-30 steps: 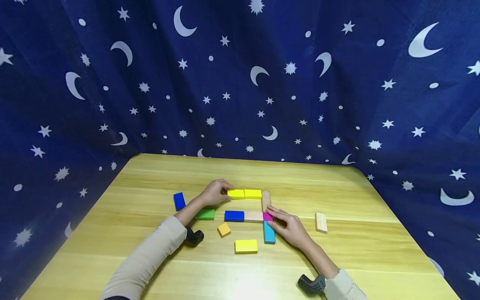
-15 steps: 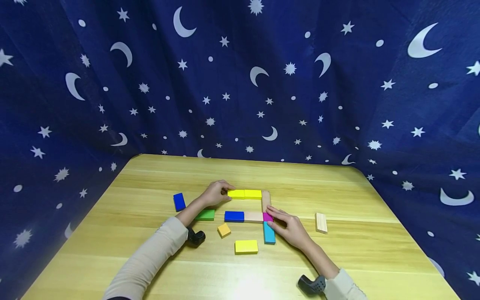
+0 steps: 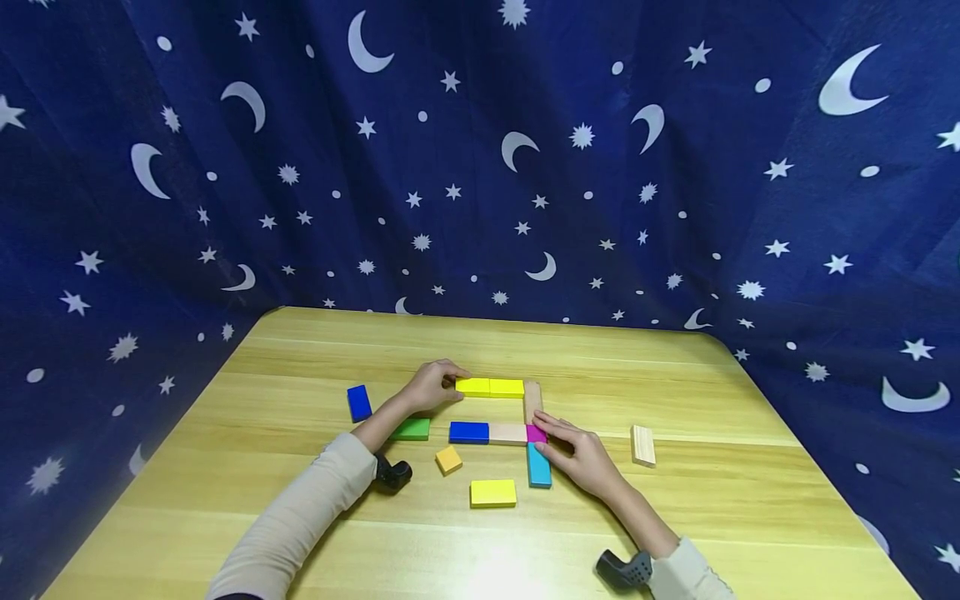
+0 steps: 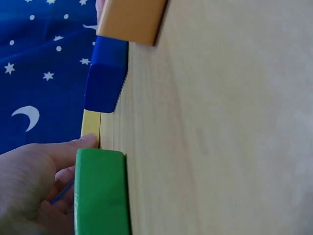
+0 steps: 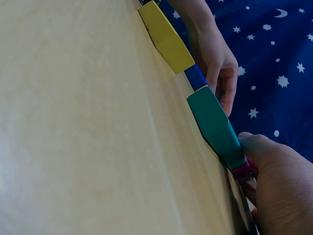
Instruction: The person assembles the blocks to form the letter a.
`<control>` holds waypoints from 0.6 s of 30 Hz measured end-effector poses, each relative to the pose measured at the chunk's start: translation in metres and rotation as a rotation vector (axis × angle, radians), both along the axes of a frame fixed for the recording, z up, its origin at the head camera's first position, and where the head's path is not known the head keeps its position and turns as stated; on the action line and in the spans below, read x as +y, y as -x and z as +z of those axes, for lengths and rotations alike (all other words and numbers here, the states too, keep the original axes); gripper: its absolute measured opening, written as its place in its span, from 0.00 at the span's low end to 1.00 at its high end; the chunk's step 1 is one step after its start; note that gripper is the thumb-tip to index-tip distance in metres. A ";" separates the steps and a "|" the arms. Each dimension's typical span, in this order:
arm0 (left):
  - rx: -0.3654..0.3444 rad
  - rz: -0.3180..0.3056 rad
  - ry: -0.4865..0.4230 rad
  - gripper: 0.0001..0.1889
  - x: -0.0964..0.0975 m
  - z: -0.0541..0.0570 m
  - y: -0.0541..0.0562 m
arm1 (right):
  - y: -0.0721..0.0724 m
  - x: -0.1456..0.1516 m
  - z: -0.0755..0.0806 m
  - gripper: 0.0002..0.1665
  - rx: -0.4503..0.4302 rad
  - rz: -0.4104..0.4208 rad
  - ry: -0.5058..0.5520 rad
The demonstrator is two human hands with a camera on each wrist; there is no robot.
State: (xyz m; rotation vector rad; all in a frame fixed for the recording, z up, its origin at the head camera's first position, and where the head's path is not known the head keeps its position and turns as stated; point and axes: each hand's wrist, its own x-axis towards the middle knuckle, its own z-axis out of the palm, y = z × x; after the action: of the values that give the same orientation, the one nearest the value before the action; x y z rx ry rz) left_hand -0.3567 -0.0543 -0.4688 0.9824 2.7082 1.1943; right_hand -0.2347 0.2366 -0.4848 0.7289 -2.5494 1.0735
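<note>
My left hand pinches the left end of a yellow block, thumb on the near side and fingers on the far side. A second yellow block lies end to end with it and meets a plain wooden block. My right hand pinches a small magenta block, its fingers partly covering it. Nearer to me, a light blue block runs on from the magenta one. Left of the magenta block, a pale wooden block and a blue block form a row.
Under the left forearm's edge lies a green block, with another blue block beyond it. A small orange block and a loose yellow block lie nearer. A striped wooden block sits at the right. A starry curtain surrounds the table.
</note>
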 end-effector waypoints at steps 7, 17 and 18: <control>-0.001 0.009 0.007 0.19 0.001 0.000 0.001 | 0.001 0.001 -0.002 0.22 -0.009 -0.002 -0.001; -0.038 0.026 -0.131 0.20 -0.023 0.006 -0.008 | 0.002 0.000 -0.002 0.22 -0.015 0.002 0.002; -0.031 0.032 -0.128 0.20 -0.026 0.007 -0.011 | 0.002 0.000 -0.002 0.22 -0.015 0.002 0.002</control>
State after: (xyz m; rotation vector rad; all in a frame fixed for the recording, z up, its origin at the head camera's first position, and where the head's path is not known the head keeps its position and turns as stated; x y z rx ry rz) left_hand -0.3461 -0.0807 -0.4616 0.9279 2.6622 1.3912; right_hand -0.2364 0.2367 -0.4871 0.7255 -2.5603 1.0855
